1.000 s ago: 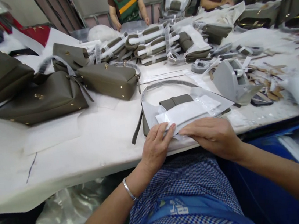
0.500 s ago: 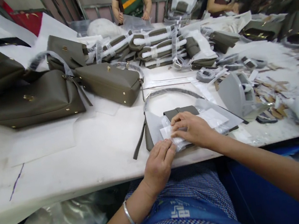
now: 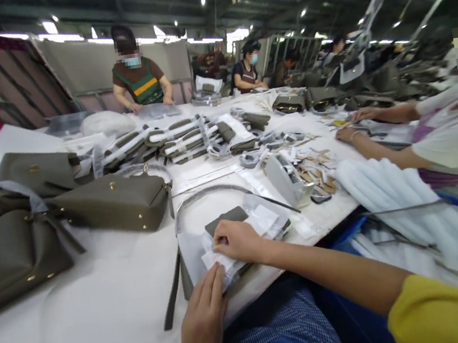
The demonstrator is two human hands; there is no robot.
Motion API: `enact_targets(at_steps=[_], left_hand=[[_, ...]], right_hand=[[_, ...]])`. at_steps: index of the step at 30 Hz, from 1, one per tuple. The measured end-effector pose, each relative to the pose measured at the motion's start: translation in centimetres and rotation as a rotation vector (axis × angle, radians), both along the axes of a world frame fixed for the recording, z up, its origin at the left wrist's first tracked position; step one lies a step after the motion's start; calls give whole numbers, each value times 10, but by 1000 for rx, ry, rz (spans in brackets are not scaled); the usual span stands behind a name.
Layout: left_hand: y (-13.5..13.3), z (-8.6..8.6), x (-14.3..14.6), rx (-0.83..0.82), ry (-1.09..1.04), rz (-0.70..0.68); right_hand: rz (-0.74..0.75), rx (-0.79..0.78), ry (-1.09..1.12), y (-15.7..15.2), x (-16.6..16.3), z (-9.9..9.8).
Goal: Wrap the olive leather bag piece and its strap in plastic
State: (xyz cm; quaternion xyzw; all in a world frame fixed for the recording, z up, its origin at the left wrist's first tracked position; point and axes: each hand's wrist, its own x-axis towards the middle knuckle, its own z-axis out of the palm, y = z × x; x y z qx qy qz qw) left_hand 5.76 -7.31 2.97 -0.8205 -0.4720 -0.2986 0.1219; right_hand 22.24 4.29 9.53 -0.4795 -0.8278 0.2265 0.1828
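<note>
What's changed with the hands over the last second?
The right hand crossed leftward onto the white wrapping sheet over the olive pouch. The left hand stayed pressing the sheet's near edge. The camera tilted upward. The handbag stayed put.

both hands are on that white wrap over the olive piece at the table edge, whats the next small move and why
Probably press the white wrap flat and fold its loose near edge under. The right hand pinches the wrap on top of the olive piece, and the left hand lies flat on its near corner, but the wrap looks crumpled and juts past the piece at the table edge.
</note>
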Motion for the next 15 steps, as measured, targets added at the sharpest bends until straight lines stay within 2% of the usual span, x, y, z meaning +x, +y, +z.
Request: enact_targets(at_steps=[2,4,6,7,8,10,13,15], left_hand=[[3,-4,-4,15,34,-4],[7,-10,-8,47,60,-28],[11,-16,-12,84,77,-74],[14,-18,-14,98,77,-97],[16,-21,-16,106,74,-118],[19,-24,-18,107,50,-137],[22,-26,-17,113,13,-137],[23,-27,-14,137,-9,-119]], right_hand=[[7,48,88,-2,11,5],[-10,120,236,-1,36,16],[-160,194,349,4,77,31],[-288,214,355,8,102,38],[-448,205,329,14,130,45],[-630,193,318,26,183,54],[-767,75,323,44,240,56],[-807,-57,351,55,259,51]])
